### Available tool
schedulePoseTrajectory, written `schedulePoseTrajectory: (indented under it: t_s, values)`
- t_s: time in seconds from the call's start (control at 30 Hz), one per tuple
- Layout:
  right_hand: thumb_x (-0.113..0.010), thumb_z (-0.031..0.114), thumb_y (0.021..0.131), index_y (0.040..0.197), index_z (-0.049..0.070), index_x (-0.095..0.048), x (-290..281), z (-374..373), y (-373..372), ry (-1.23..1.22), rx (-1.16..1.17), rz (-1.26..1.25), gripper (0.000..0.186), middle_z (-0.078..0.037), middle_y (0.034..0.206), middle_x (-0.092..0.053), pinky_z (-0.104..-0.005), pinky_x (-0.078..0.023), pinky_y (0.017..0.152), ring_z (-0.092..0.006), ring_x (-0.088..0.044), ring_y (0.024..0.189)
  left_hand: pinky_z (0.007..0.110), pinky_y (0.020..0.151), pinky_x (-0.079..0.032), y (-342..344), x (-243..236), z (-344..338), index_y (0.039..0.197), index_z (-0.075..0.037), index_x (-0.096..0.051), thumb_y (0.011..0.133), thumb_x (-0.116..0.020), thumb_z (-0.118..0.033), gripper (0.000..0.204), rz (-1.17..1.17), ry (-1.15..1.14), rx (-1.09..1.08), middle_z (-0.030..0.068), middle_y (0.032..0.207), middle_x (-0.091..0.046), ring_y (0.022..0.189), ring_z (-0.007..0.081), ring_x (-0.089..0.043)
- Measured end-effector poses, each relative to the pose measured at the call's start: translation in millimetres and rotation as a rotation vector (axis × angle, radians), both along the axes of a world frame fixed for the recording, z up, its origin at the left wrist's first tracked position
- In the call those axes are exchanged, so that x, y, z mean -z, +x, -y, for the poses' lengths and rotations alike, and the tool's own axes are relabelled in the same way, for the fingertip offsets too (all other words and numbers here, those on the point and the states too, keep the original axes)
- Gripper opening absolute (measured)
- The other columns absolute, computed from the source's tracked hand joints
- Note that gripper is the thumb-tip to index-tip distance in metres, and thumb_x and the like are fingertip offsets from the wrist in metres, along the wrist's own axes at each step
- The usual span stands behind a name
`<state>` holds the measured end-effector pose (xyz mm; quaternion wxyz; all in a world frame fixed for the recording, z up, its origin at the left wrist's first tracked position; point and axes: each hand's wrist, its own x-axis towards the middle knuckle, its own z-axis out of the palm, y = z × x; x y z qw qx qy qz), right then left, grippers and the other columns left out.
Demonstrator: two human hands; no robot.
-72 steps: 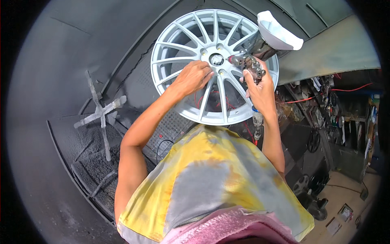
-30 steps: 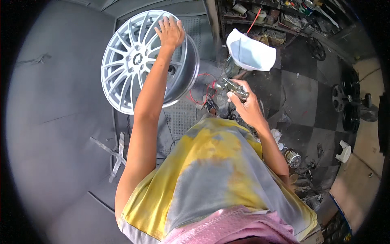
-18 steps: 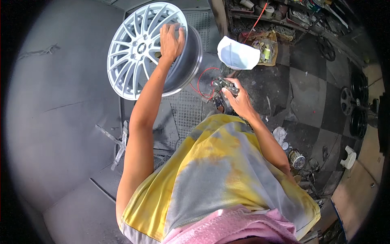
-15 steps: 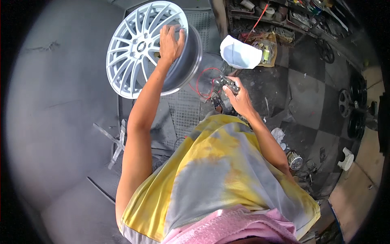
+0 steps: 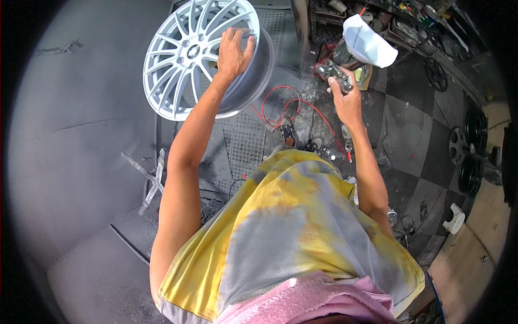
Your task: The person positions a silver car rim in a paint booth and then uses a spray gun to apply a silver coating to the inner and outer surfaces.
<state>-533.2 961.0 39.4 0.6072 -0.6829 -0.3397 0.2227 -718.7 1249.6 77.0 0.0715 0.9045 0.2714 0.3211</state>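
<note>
A white multi-spoke wheel rim [image 5: 193, 54] stands raised at the upper left, its face turned toward me. My left hand [image 5: 234, 56] is closed over its right edge, fingers hooked at the outer ends of the spokes. My right hand [image 5: 345, 94] grips a dark, paint-stained spray gun [image 5: 334, 74], held apart from the rim on its right. A white flared cup or sheet [image 5: 369, 44] sits at the top of the gun. From below the hand, a red air hose [image 5: 318, 108] loops back across the floor.
Cluttered shelves [image 5: 410, 27] stand at the far right. Dark wheels [image 5: 472, 154] lean by the right wall, near a white stool-like piece [image 5: 455, 218]. A paint-spattered metal stand [image 5: 151, 181] is at the left, by the grey wall [image 5: 81, 119].
My right hand has swung the spray gun and its white cup right and farther out, away from the rim. The left hand stays on the rim, which sits slightly higher in view.
</note>
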Motion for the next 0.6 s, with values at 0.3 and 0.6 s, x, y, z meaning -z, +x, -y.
schedulePoseTrajectory:
  t_s: [0.3,0.6]
  values:
    - [-0.067,0.026,0.100,0.131,0.007,-0.057,-34.7,41.9,-31.1,-0.146,-0.202,-0.117,0.038,-0.006,0.089,-0.069,-0.0318,-0.053,0.071,-0.0123,-0.065,0.078,0.047,0.097,-0.046,1.6,2.6,-2.2,0.118,-0.007,-0.068,0.097,-0.064,-0.025,0.028,-0.015,0.011,0.012,0.0168,0.113,-0.062,0.110,0.0382,-0.057]
    - [-0.067,0.020,0.101,0.131,0.003,-0.057,-41.7,60.9,-65.6,-0.063,-0.311,-0.199,0.036,-0.003,0.091,-0.067,-0.0281,-0.052,0.069,-0.0091,-0.063,0.077,0.047,0.098,-0.045,-2.3,1.8,1.6,0.117,-0.006,-0.068,0.097,-0.064,-0.024,0.027,0.006,-0.009,0.046,0.0170,0.113,-0.062,0.110,0.0390,-0.057]
